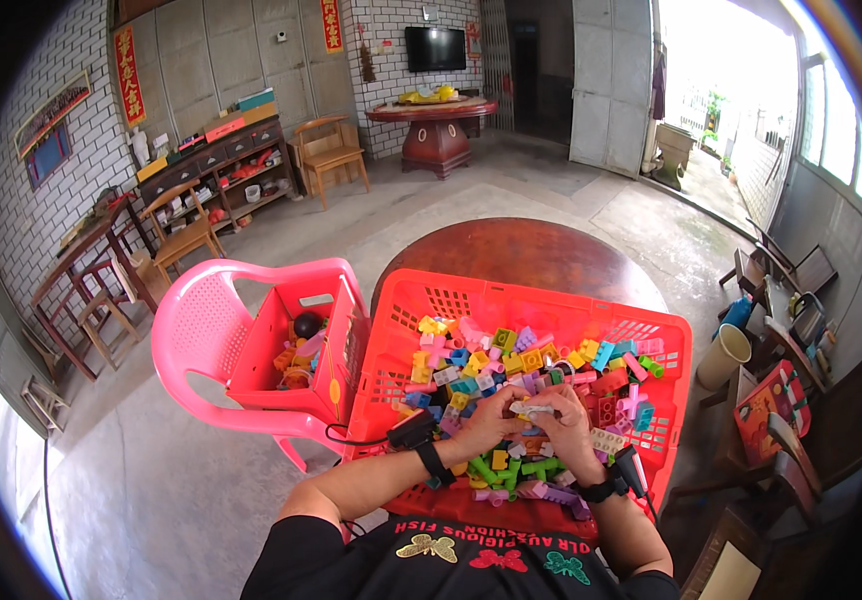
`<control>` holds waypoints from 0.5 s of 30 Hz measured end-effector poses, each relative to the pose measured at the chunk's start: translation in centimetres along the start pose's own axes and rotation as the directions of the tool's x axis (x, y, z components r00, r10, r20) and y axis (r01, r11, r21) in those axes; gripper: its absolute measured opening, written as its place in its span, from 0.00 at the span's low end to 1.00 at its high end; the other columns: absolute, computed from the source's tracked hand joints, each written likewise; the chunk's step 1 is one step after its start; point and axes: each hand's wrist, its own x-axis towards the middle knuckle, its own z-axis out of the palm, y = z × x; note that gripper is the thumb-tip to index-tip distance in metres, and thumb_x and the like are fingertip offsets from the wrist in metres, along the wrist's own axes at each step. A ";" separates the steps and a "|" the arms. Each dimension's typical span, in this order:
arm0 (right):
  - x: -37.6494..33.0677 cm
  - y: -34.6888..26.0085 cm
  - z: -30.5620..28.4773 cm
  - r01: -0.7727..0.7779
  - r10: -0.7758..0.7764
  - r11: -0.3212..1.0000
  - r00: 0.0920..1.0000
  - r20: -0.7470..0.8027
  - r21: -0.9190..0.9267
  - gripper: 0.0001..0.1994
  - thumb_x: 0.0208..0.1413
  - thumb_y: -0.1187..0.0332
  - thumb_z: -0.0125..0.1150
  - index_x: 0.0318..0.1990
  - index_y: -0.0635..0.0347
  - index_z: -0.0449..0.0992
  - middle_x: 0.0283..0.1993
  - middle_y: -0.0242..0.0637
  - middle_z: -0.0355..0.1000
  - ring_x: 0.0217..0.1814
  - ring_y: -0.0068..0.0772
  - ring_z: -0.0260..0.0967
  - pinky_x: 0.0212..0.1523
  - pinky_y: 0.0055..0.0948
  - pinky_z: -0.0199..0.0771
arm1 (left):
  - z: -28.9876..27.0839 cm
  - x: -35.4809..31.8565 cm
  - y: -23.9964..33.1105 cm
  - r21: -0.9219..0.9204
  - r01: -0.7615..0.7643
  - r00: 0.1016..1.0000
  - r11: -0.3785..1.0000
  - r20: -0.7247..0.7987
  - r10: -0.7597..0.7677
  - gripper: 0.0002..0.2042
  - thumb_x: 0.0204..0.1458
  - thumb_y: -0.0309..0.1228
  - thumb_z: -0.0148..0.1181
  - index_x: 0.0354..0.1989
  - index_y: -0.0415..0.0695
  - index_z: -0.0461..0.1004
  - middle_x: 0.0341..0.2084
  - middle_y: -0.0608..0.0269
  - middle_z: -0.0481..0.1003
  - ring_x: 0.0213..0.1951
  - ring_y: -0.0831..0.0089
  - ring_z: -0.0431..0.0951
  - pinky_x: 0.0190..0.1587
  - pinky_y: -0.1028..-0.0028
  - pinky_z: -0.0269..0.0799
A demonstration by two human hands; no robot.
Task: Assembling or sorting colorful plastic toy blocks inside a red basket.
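Both hands meet over a big red plastic basket [673, 400] filled with a loose heap of colourful toy building bricks [511, 362]. Between the fingertips of my left hand [481, 422] and my right hand [565, 428] is a small whitish-grey piece [531, 407]; its exact shape is partly covered by the fingers. Both hands are closed on it, fingers bent in a pinch. Green, purple and yellow bricks [500, 460] lie just below the hands. A dark strap with a small box sits on each wrist.
The basket rests partly over a round brown wooden table [531, 250]. Left of it, a pink plastic chair [196, 320] bears a red-pink box [351, 345] with toys inside, including a black ball [307, 324]. At the right stand wooden chairs [796, 450] and a beige bin [725, 355].
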 end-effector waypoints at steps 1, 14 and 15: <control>0.0 0.3 0.1 0.023 -0.023 1.000 1.000 -0.005 0.006 0.09 0.44 0.81 0.59 0.34 0.60 0.77 0.36 0.34 0.66 0.40 0.29 0.66 0.39 0.26 0.67 | 0.0 0.0 0.1 0.000 0.012 1.000 1.000 0.005 -0.012 0.18 0.50 0.19 0.57 0.49 0.42 0.62 0.36 0.65 0.69 0.32 0.80 0.72 0.30 0.80 0.73; 0.1 1.1 0.2 -0.171 0.172 0.981 0.985 -0.009 0.095 0.07 0.45 0.80 0.59 0.33 0.62 0.74 0.34 0.34 0.68 0.38 0.27 0.67 0.38 0.25 0.67 | 0.1 -0.2 0.1 0.011 0.026 0.998 1.000 0.060 -0.027 0.18 0.51 0.21 0.56 0.50 0.43 0.62 0.38 0.66 0.69 0.36 0.80 0.72 0.33 0.79 0.73; 0.0 0.7 0.3 -0.047 0.048 0.997 0.999 -0.013 0.068 0.07 0.44 0.81 0.59 0.33 0.62 0.74 0.35 0.33 0.68 0.40 0.27 0.66 0.39 0.24 0.66 | 0.2 -0.2 0.4 0.010 0.025 0.998 1.000 0.059 -0.026 0.18 0.51 0.21 0.56 0.50 0.43 0.62 0.38 0.66 0.69 0.36 0.80 0.72 0.33 0.79 0.73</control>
